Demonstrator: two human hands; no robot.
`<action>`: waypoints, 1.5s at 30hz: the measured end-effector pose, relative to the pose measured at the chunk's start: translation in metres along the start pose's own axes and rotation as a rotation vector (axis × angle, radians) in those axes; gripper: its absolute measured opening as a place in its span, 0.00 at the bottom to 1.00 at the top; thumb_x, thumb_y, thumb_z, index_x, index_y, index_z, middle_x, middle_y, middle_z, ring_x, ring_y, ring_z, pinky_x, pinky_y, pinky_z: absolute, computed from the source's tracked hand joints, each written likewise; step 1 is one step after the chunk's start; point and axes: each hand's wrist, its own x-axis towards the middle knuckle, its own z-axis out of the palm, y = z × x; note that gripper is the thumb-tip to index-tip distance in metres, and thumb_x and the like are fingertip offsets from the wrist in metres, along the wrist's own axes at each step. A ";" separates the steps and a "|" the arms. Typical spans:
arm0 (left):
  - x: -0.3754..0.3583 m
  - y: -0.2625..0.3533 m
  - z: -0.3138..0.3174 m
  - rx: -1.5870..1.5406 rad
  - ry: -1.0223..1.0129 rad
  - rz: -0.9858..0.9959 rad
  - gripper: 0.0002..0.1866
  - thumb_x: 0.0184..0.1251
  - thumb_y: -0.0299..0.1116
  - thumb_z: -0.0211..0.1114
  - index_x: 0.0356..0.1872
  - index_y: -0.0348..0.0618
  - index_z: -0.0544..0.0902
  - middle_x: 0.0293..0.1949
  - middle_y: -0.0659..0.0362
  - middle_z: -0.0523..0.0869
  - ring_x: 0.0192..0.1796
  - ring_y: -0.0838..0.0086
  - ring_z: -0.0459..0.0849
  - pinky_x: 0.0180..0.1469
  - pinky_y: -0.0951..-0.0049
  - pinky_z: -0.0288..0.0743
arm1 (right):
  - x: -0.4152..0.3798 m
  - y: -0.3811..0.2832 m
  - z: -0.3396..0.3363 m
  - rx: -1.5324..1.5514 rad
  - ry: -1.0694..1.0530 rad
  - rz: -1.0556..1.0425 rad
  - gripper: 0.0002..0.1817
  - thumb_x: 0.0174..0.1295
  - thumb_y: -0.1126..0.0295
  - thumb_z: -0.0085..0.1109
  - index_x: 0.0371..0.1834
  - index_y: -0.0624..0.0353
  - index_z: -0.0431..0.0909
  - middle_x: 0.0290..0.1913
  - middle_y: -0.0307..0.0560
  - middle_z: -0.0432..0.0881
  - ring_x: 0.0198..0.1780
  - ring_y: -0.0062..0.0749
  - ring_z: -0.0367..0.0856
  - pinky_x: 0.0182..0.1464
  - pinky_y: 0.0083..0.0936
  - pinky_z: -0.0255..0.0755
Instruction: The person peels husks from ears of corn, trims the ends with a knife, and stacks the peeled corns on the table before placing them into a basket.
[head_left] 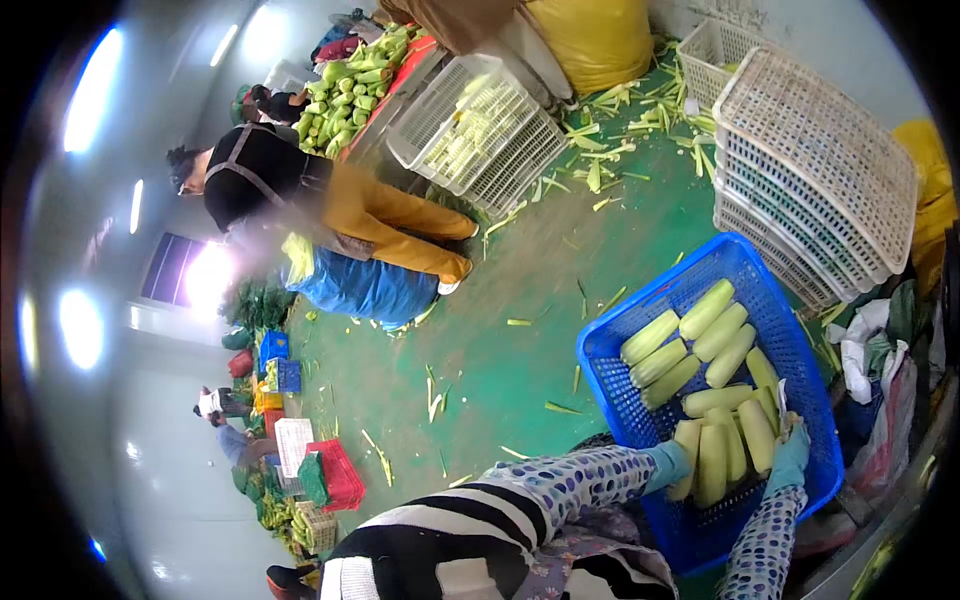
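At four o'clock, left hand [668, 465] and right hand [791, 458] bracketed pale vegetables [712, 465], finger closure unclear; arranging, seemingly in hand, next wanted alignment.

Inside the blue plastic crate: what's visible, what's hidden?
Elongated pale-green vegetables lie in the blue plastic crate, many side by side. Whatever is directly beneath them is covered.

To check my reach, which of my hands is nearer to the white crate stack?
Right. Right hand: over the blue basket, toward the side nearer the white crate stack. Left hand: near the opposite side, farther away.
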 end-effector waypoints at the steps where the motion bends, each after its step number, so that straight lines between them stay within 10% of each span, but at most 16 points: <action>1: -0.006 0.003 -0.002 0.006 0.003 -0.004 0.33 0.63 0.45 0.70 0.64 0.39 0.67 0.55 0.51 0.77 0.57 0.62 0.76 0.58 0.62 0.73 | -0.006 -0.013 -0.021 -0.005 0.012 0.000 0.26 0.55 0.74 0.64 0.59 0.66 0.74 0.58 0.62 0.77 0.62 0.55 0.74 0.64 0.43 0.68; 13: -0.057 0.070 0.010 0.161 -0.142 -0.041 0.27 0.65 0.41 0.69 0.59 0.38 0.70 0.49 0.53 0.78 0.50 0.64 0.77 0.51 0.64 0.75 | -0.145 -0.139 -0.121 0.751 -0.069 0.183 0.12 0.48 0.73 0.66 0.33 0.66 0.75 0.31 0.47 0.77 0.34 0.32 0.73 0.36 0.34 0.70; 24: -0.096 0.130 -0.039 0.471 -0.388 -0.141 0.21 0.67 0.38 0.67 0.54 0.37 0.73 0.44 0.55 0.80 0.44 0.66 0.79 0.45 0.67 0.76 | -0.203 -0.289 -0.283 0.537 -0.195 0.202 0.29 0.68 0.53 0.57 0.63 0.64 0.71 0.56 0.63 0.79 0.59 0.51 0.77 0.62 0.39 0.69; 30: -0.091 0.114 0.002 0.664 -0.684 -0.336 0.18 0.68 0.36 0.67 0.52 0.37 0.74 0.41 0.56 0.80 0.40 0.67 0.79 0.41 0.68 0.77 | -0.356 -0.256 -0.265 0.749 0.769 0.563 0.23 0.60 0.61 0.69 0.58 0.55 0.79 0.44 0.44 0.86 0.42 0.32 0.83 0.49 0.28 0.78; 34: -0.099 0.086 0.046 0.839 -0.935 -0.371 0.16 0.68 0.35 0.66 0.50 0.36 0.75 0.39 0.56 0.81 0.38 0.68 0.80 0.39 0.69 0.77 | -0.500 -0.245 -0.284 0.641 0.960 1.242 0.16 0.60 0.65 0.70 0.50 0.57 0.82 0.41 0.43 0.86 0.43 0.26 0.82 0.49 0.26 0.78; 37: -0.097 0.061 0.087 0.836 -1.010 -0.332 0.15 0.69 0.34 0.66 0.48 0.36 0.76 0.38 0.56 0.81 0.36 0.68 0.80 0.37 0.69 0.78 | -0.604 -0.200 -0.234 0.775 1.509 1.051 0.12 0.61 0.69 0.69 0.45 0.60 0.82 0.43 0.40 0.85 0.42 0.23 0.81 0.44 0.21 0.76; 45: -0.156 0.046 0.243 1.022 -0.951 -0.127 0.17 0.66 0.37 0.69 0.48 0.39 0.76 0.38 0.58 0.81 0.35 0.73 0.81 0.36 0.73 0.79 | -0.767 -0.101 -0.202 0.598 1.259 1.351 0.22 0.64 0.62 0.67 0.55 0.66 0.80 0.49 0.43 0.83 0.46 0.26 0.80 0.50 0.23 0.75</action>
